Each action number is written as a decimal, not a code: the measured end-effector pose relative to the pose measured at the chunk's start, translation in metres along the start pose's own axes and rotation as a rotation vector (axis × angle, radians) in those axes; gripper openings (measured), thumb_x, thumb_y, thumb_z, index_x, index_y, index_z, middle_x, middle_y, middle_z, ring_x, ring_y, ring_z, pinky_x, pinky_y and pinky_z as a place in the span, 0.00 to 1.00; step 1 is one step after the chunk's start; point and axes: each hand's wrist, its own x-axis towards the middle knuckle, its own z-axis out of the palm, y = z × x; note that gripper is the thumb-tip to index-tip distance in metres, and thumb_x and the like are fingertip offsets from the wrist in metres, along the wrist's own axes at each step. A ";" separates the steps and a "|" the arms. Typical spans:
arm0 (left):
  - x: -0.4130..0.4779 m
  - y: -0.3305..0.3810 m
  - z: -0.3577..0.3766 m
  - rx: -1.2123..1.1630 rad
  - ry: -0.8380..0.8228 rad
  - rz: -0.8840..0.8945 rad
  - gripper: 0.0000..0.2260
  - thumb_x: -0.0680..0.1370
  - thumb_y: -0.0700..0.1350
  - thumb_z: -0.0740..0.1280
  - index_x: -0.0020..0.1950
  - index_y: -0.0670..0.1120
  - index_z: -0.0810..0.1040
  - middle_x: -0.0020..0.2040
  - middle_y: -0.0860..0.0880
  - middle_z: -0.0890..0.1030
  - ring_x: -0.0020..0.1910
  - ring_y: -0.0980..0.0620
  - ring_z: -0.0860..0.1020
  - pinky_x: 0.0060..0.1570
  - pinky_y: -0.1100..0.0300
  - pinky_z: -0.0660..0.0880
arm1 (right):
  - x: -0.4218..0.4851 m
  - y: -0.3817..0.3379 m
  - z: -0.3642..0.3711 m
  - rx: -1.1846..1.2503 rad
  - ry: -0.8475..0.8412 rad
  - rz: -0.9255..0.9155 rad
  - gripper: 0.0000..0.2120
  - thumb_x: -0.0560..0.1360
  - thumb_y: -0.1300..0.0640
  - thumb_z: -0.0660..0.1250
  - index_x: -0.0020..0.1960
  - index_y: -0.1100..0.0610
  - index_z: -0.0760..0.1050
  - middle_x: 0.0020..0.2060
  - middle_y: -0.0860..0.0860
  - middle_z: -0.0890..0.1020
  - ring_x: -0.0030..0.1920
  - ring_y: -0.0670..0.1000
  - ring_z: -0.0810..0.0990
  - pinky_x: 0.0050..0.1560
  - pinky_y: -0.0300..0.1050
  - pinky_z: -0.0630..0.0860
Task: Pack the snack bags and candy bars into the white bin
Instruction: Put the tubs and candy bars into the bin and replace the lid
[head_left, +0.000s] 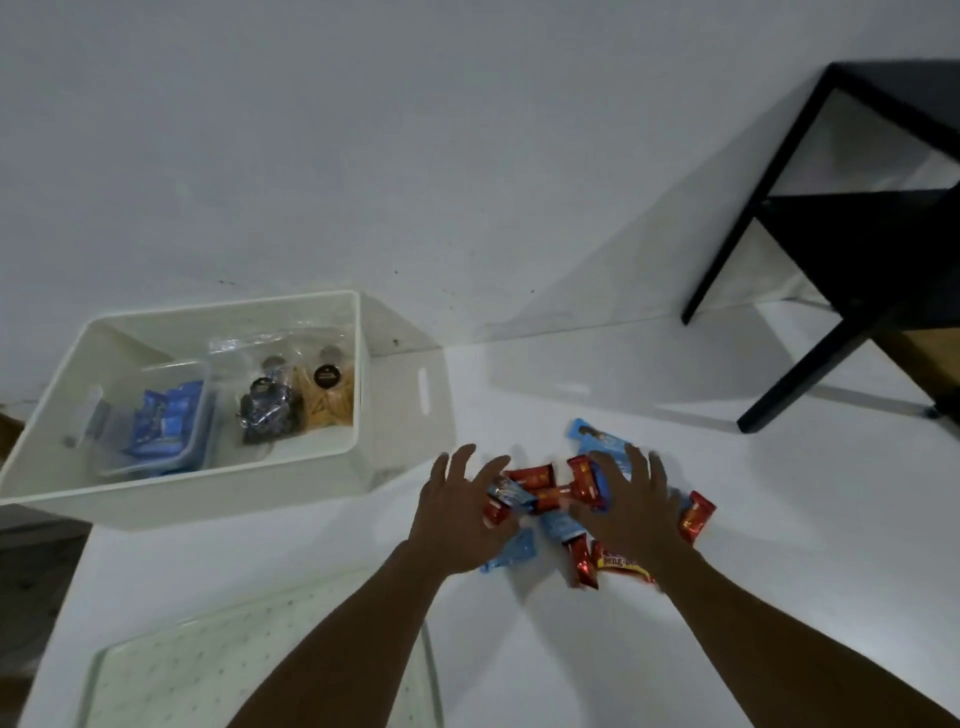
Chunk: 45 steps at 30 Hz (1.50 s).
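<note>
A plain, dim indoor room, most like a spare corner of a home or a simple sorting spot; which of the two cannot be told. A bare white painted wall with a few small marks rises straight behind a smooth white bench. A black square-framed side table with a lower shelf stands at the right. The only goods are a white plastic bin and a small pile of wrapped candy bars.

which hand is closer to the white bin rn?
Left. The left hand is over the left edge of the candy bars, just right of the white bin; the right hand is further right, over their other side.
</note>
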 end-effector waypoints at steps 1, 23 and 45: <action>-0.001 0.000 0.016 0.037 -0.038 -0.052 0.38 0.69 0.74 0.60 0.77 0.60 0.61 0.78 0.43 0.61 0.77 0.36 0.59 0.69 0.36 0.66 | -0.001 0.019 0.009 -0.076 -0.057 -0.037 0.45 0.62 0.23 0.58 0.74 0.42 0.61 0.77 0.58 0.59 0.76 0.69 0.55 0.63 0.78 0.60; 0.017 -0.006 0.098 0.135 0.123 -0.047 0.15 0.71 0.57 0.74 0.57 0.56 0.82 0.52 0.51 0.79 0.45 0.52 0.81 0.32 0.62 0.77 | 0.033 0.032 0.057 -0.003 0.189 -0.414 0.24 0.62 0.60 0.78 0.57 0.51 0.80 0.54 0.51 0.81 0.48 0.57 0.77 0.44 0.48 0.79; 0.023 -0.183 -0.211 -0.840 0.424 -0.619 0.15 0.76 0.62 0.66 0.53 0.53 0.82 0.47 0.50 0.84 0.49 0.50 0.80 0.55 0.51 0.77 | 0.060 -0.378 -0.054 0.711 -0.290 -0.248 0.09 0.73 0.52 0.70 0.51 0.54 0.82 0.39 0.52 0.83 0.40 0.51 0.81 0.46 0.48 0.78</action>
